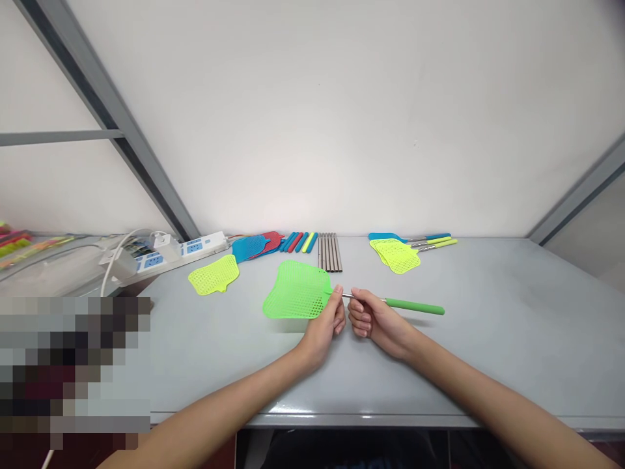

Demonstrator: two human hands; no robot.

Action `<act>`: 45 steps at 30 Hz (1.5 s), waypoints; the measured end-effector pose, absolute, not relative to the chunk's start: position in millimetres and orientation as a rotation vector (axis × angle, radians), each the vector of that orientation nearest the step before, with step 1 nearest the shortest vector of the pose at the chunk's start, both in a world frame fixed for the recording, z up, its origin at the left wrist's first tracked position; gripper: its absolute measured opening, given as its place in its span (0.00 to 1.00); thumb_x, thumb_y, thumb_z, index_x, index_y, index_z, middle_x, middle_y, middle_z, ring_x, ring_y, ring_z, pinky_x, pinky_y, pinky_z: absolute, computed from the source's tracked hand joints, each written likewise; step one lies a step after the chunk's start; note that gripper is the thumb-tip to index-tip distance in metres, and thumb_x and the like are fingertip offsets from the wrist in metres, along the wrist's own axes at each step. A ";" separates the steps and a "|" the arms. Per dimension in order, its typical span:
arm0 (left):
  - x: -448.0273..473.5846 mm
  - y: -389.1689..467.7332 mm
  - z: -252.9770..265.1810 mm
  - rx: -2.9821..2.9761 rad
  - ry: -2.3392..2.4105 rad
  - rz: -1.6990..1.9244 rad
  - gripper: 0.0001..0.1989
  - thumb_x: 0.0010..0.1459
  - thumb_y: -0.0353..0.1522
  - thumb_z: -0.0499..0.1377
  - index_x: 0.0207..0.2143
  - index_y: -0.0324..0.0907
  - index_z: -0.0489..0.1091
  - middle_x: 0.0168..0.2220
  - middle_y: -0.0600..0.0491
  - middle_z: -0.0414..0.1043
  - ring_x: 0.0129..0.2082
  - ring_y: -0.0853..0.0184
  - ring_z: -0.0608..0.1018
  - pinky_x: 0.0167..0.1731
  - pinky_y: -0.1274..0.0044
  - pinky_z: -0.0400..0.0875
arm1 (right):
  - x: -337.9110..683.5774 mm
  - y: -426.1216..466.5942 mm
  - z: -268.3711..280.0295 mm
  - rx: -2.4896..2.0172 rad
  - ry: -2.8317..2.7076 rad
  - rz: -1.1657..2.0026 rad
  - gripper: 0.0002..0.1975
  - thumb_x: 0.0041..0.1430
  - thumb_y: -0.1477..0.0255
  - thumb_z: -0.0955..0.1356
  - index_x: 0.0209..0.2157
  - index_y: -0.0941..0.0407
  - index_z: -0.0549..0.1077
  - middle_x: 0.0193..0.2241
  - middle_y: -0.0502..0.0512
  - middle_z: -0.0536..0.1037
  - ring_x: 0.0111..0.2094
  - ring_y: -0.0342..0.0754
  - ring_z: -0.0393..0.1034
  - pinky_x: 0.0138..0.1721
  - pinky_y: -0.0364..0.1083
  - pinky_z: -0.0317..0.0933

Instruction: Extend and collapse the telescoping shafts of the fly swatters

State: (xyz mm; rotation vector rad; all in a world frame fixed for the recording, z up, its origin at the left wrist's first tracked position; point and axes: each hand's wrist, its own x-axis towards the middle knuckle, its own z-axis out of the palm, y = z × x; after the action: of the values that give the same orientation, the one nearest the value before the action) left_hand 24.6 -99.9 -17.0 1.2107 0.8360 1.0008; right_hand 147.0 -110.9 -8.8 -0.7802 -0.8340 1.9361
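Note:
A green fly swatter [299, 292] is held level above the grey table, its mesh head to the left and its green grip to the right. My left hand [328, 319] is closed round the neck, just where the head meets the thin metal rod. My right hand [374, 318] closes on the rod near the grip, a short gap from the left. Behind them lie a row of bare metal rods [331, 253] and several coloured grips [299, 242]. Loose swatter heads lie to the left: a yellow one [213, 275], a blue one [250, 247] and a red one [273, 241].
Swatters with yellow heads [398, 255] and a blue head [383, 236] lie at the back right, handles pointing right. A white power strip [195, 247] with cables stands at the table's left edge. The wall rises behind the table [488, 339]. A blurred patch hides the lower left.

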 end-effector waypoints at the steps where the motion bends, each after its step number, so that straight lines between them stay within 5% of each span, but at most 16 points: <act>1: 24.5 -99.7 -17.3 1.212 0.837 1.005 0.24 0.53 0.46 0.46 0.13 0.40 0.46 0.11 0.61 0.44 0.13 0.77 0.52 0.18 0.80 0.48 | 147.0 -110.9 -8.5 -0.783 -0.833 1.936 0.17 0.51 0.61 0.61 0.17 0.57 0.56 0.12 0.43 0.49 0.15 0.37 0.43 0.19 0.40 0.44; 35: 27.1 -99.3 -14.7 1.082 0.843 1.124 0.23 0.51 0.46 0.48 0.15 0.41 0.46 0.12 0.62 0.43 0.12 0.77 0.50 0.14 0.81 0.46 | 145.3 -113.3 -7.8 -0.784 -0.831 1.951 0.17 0.52 0.61 0.61 0.18 0.57 0.55 0.13 0.43 0.49 0.15 0.37 0.43 0.19 0.40 0.44; 45: 29.9 -102.8 -7.9 1.150 0.777 1.003 0.19 0.47 0.47 0.52 0.20 0.40 0.58 0.14 0.61 0.51 0.14 0.78 0.53 0.14 0.81 0.45 | 140.7 -116.0 -9.2 -0.790 -0.864 1.930 0.16 0.51 0.61 0.62 0.18 0.57 0.57 0.12 0.42 0.50 0.15 0.37 0.41 0.19 0.40 0.42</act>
State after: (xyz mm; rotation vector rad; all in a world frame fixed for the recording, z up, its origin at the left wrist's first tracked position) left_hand 29.9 -102.8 -7.9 1.1501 0.7768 1.0033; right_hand 140.7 -116.0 -9.2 -0.7899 -0.8636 1.9304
